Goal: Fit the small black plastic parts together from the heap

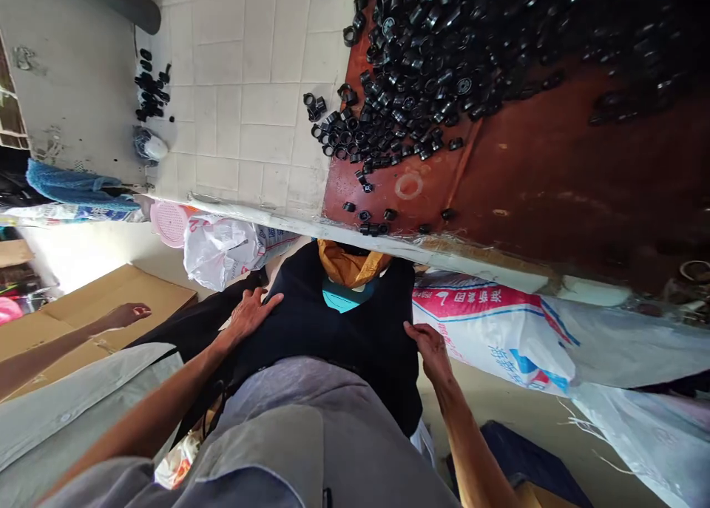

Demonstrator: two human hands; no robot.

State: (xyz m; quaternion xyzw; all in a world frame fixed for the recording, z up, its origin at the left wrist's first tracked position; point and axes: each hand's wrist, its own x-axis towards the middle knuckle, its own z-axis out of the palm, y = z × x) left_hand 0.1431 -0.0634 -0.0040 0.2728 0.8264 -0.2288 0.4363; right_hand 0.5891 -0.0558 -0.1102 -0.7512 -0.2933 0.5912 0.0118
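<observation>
My left hand (251, 313) lies flat with fingers spread on the left side of a black garment (344, 330) that covers my lap. Over on the garment's right edge, my right hand (430, 350) curls its fingers around the cloth. Above the garment shows an orange cloth (348, 264) with a teal patch below it. A heap of small black plastic rings (444, 57) covers a reddish-brown tabletop (555, 175) further up.
Another person's hand (125, 316) and forearm reach over cardboard (119, 286) at the left. Printed woven sacks (499, 323) lie right of my lap, a white plastic bag (219, 253) to the left. White floor tiles (238, 86) carry more black rings.
</observation>
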